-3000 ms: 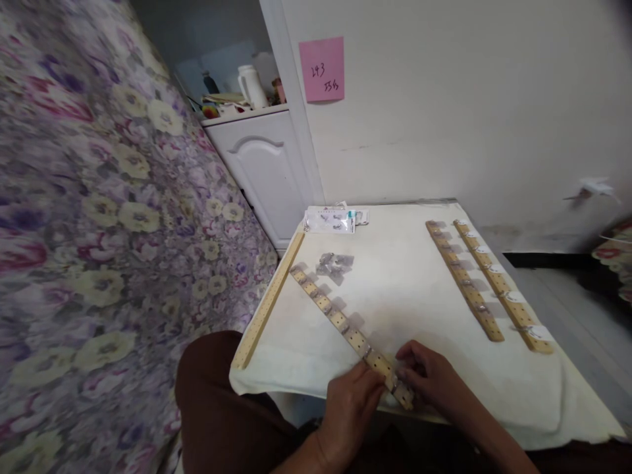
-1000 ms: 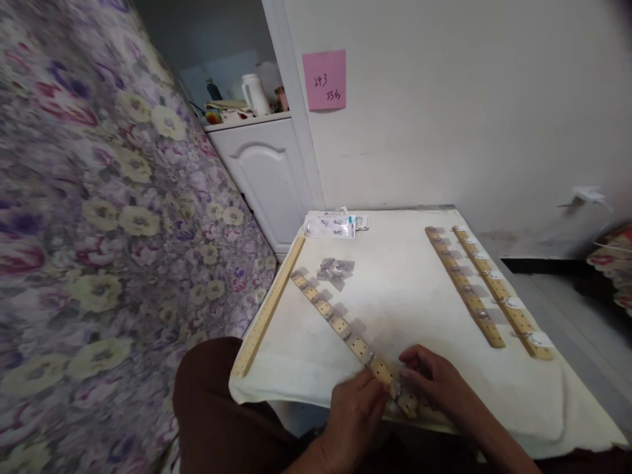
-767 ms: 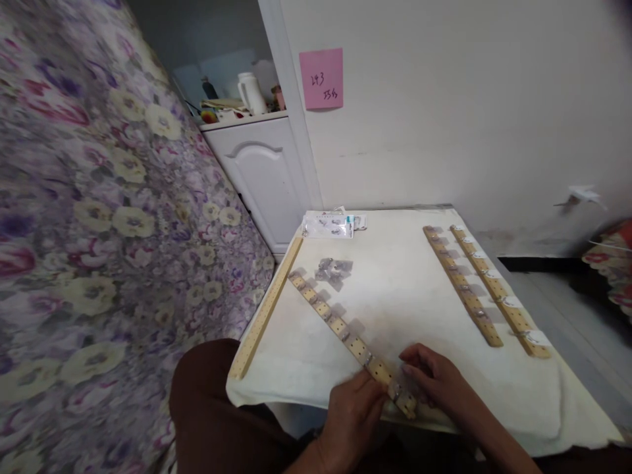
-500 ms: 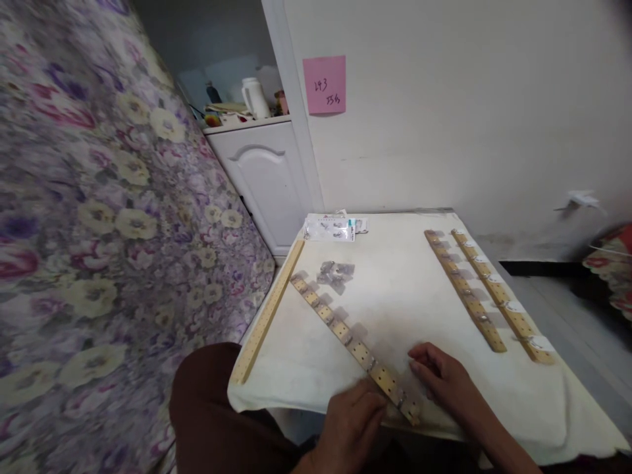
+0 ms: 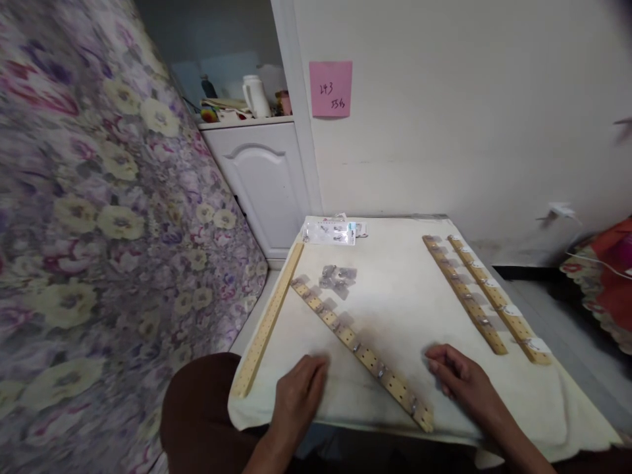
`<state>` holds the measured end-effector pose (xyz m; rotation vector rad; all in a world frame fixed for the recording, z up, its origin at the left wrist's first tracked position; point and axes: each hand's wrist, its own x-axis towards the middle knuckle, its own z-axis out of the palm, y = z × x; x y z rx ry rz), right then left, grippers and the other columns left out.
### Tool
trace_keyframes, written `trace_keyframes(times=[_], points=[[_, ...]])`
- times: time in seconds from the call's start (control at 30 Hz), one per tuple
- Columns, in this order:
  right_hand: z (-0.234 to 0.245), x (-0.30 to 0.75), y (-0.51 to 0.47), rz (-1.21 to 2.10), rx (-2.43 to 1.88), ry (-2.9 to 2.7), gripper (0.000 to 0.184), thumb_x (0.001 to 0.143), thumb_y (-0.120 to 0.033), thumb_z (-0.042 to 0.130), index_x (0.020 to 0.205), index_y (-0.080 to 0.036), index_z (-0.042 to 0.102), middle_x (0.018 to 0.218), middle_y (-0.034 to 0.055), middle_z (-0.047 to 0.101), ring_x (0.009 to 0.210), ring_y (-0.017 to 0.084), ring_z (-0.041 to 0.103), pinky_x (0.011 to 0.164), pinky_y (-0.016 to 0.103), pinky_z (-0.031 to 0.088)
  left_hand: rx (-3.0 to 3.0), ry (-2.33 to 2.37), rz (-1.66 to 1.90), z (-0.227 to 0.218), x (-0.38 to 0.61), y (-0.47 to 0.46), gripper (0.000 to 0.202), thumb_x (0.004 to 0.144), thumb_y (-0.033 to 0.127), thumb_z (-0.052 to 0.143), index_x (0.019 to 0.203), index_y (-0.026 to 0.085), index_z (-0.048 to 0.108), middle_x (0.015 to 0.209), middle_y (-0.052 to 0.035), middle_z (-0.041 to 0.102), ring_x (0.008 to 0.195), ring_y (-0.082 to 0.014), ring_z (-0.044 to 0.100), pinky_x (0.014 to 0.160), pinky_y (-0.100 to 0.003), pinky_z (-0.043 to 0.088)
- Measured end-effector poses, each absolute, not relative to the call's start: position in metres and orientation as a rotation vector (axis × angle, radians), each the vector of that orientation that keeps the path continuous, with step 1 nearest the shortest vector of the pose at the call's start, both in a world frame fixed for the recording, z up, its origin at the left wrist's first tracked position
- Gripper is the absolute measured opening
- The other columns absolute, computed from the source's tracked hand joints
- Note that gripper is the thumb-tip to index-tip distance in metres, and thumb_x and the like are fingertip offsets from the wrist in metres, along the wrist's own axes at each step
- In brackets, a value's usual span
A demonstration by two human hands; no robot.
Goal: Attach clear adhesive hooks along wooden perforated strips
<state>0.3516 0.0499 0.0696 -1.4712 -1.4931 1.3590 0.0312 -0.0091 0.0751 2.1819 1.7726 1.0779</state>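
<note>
A long wooden strip with holes and small metal clips [image 5: 363, 354] lies diagonally on the white cloth-covered table [image 5: 405, 289]. My left hand [image 5: 299, 394] rests on the cloth to the strip's left, fingers loosely curled, holding nothing. My right hand [image 5: 457, 378] rests to the strip's right, fingers bent, also holding nothing. Neither hand touches the strip. A small pile of loose metal clips [image 5: 337, 277] lies near the strip's far end.
A bare wooden strip [image 5: 269, 320] lies along the table's left edge. Two more clip-fitted strips [image 5: 476, 299] lie at the right. A clear packet [image 5: 330, 232] sits at the back. A flowered bedspread [image 5: 99, 217] fills the left; a white cabinet [image 5: 261, 178] stands behind.
Both hands have let go of the near end of the diagonal strip and moved apart, the left hand leftward and the right hand rightward. The strip stays on the cloth.
</note>
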Motion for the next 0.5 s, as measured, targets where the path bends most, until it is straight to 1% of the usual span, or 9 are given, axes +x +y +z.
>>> trace_keyframes(times=[0.1,0.17,0.23,0.37,0.5], points=[[0.068,0.350,0.048,1.322,-1.477,-1.512,0.033,0.078,-0.053,0.055,0.082,-0.020,0.056,0.060,-0.0056,0.047,0.047,0.009,0.044,0.046,0.023,0.035,2.032,1.885,1.022,0.077,0.019,-0.004,0.021,0.093,0.030,0.044,0.096,0.022,0.062,0.087,-0.0015,0.070,0.079,-0.0153,0.066,0.071,-0.024,0.051],[0.066,0.351,0.049,1.290,-1.496,-1.541,0.032,0.080,-0.052,0.054,0.079,-0.020,0.057,0.057,-0.0059,0.046,0.047,0.009,0.043,0.047,0.023,0.034,1.980,1.925,0.979,0.076,0.016,-0.003,0.020,0.093,0.031,0.044,0.092,0.023,0.062,0.084,-0.0002,0.070,0.077,-0.0153,0.066,0.068,-0.023,0.051],[0.066,0.353,0.052,1.242,-1.531,-1.585,0.031,0.080,-0.050,0.054,0.076,-0.020,0.057,0.057,-0.0051,0.048,0.050,0.011,0.044,0.049,0.023,0.035,1.981,1.926,0.945,0.073,0.015,-0.004,0.019,0.092,0.030,0.044,0.090,0.023,0.062,0.083,0.0009,0.069,0.077,-0.0149,0.065,0.068,-0.023,0.049],[0.072,0.347,0.064,1.041,-1.566,-1.689,0.030,0.080,-0.047,0.055,0.073,-0.019,0.060,0.067,0.0000,0.059,0.065,0.017,0.054,0.060,0.027,0.042,2.000,1.890,0.931,0.065,0.015,-0.006,0.019,0.093,0.028,0.043,0.091,0.024,0.062,0.083,0.0013,0.067,0.078,-0.0143,0.064,0.070,-0.022,0.047],[0.092,0.311,0.080,0.811,-1.529,-1.891,0.023,0.083,-0.038,0.051,0.073,-0.020,0.062,0.074,0.0022,0.060,0.072,0.019,0.056,0.067,0.029,0.044,2.004,1.877,0.921,0.060,0.012,-0.006,0.019,0.093,0.027,0.043,0.090,0.024,0.061,0.081,0.0014,0.066,0.077,-0.0142,0.064,0.069,-0.023,0.046]])
